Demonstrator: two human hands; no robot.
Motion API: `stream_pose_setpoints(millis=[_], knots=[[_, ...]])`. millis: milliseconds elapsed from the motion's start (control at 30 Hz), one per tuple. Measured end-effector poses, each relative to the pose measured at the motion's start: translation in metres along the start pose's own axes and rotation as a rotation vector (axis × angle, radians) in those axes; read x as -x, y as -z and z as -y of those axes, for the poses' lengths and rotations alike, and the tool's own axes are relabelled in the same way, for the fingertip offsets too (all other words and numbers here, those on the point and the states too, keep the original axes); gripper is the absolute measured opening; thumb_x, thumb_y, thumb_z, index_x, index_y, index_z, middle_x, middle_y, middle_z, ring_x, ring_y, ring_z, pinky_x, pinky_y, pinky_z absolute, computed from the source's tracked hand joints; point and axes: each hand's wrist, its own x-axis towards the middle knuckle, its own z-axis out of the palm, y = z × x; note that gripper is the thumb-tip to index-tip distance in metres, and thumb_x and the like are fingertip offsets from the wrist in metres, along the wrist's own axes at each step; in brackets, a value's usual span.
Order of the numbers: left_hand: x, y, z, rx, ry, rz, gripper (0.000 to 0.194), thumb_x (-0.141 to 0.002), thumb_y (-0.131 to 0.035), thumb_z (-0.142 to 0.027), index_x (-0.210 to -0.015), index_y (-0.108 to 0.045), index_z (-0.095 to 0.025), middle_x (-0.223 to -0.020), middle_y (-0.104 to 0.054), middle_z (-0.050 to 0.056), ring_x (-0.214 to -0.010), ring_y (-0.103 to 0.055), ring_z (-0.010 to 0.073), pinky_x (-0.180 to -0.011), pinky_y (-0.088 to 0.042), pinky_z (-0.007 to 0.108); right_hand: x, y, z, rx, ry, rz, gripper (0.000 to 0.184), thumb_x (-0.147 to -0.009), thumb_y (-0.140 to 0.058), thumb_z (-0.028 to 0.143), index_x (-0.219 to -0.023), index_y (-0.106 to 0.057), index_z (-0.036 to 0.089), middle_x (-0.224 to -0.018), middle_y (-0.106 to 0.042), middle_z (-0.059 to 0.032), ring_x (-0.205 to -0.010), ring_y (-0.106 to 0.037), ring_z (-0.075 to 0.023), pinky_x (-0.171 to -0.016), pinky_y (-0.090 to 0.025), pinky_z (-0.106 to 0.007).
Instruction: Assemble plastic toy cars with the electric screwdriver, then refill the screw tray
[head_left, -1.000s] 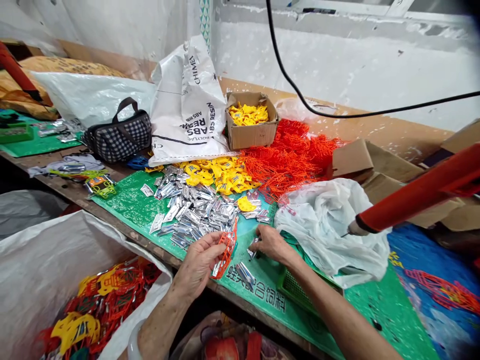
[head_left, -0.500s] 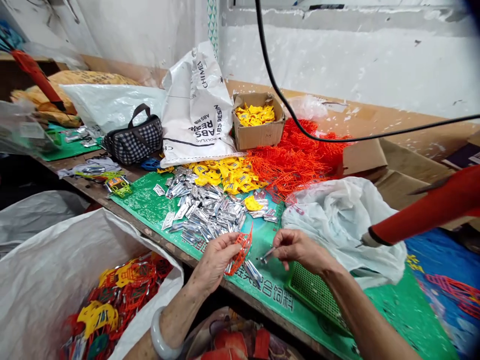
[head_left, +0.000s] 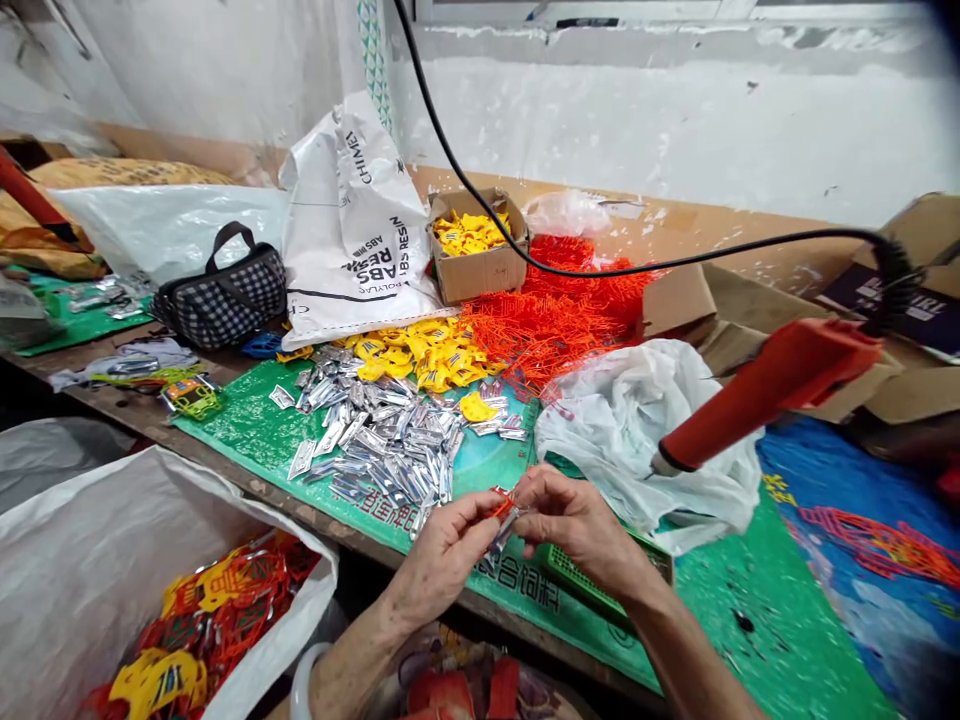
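Observation:
My left hand (head_left: 439,555) pinches a thin orange plastic frame (head_left: 501,506) between thumb and fingers, in front of the silver pile. My right hand (head_left: 581,525) has come against it, fingers closed on a small silver metal piece (head_left: 502,534) at the orange frame. The fingertips hide how far the two parts touch. Beyond the hands spreads a heap of flat silver pieces (head_left: 401,440). Yellow plastic parts (head_left: 427,350) and a tangle of orange plastic frames (head_left: 555,310) lie behind it. A green mesh basket (head_left: 592,590) sits partly under my right forearm.
A red power screwdriver (head_left: 765,395) hangs on a black cable at the right, by a crumpled white bag (head_left: 645,430). At the lower left, an open white sack (head_left: 82,530) holds yellow and red assemblies. A cardboard box (head_left: 480,270) contains yellow parts.
My right hand has moved left with the silver piece and now meets my left hand at the orange frame. The view has swung to the right.

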Motion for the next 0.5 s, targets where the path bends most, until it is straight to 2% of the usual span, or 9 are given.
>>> stream_pose_setpoints(millis=[100, 167, 300, 500], knots=[[0.001, -0.002, -0.003, -0.067, -0.058, 0.015, 0.027, -0.092, -0.054, -0.031, -0.108, -0.074, -0.024, -0.104, -0.074, 0.004, -0.098, -0.065, 0.0222, -0.087, -0.045, 0.027, 0.011, 0.005, -0.004, 0.065, 0.112, -0.034, 0.019, -0.071, -0.080, 0.035, -0.066, -0.069, 0.020, -0.087, -0.059, -0.0033, -0.082, -0.061, -0.0171, -0.061, -0.055, -0.026], [0.001, -0.005, -0.005, -0.138, -0.084, 0.036, 0.026, -0.092, -0.054, -0.031, -0.107, -0.075, -0.023, -0.101, -0.075, 0.004, -0.094, -0.065, 0.0223, -0.085, -0.045, 0.027, 0.017, 0.007, -0.007, 0.148, 0.180, -0.060, 0.014, -0.076, -0.077, 0.033, -0.071, -0.071, 0.021, -0.093, -0.062, -0.0051, -0.087, -0.061, -0.0182, -0.068, -0.054, -0.028], [0.004, -0.009, -0.003, -0.202, -0.118, 0.033, 0.026, -0.092, -0.054, -0.030, -0.105, -0.075, -0.023, -0.097, -0.074, 0.005, -0.090, -0.065, 0.0224, -0.081, -0.046, 0.027, 0.027, 0.010, -0.009, 0.322, 0.329, -0.081, 0.006, -0.083, -0.071, 0.027, -0.079, -0.072, 0.024, -0.093, -0.066, -0.0049, -0.086, -0.063, -0.0178, -0.077, -0.052, -0.030], [0.008, -0.012, 0.001, -0.221, -0.161, 0.028, 0.022, -0.093, -0.053, -0.027, -0.101, -0.073, -0.020, -0.090, -0.073, 0.004, -0.083, -0.065, 0.0194, -0.076, -0.047, 0.026, 0.046, 0.012, -0.003, 0.524, 0.445, -0.084, 0.009, -0.087, -0.067, 0.020, -0.087, -0.073, 0.027, -0.088, -0.065, -0.0032, -0.080, -0.064, -0.0157, -0.071, -0.052, -0.026]])
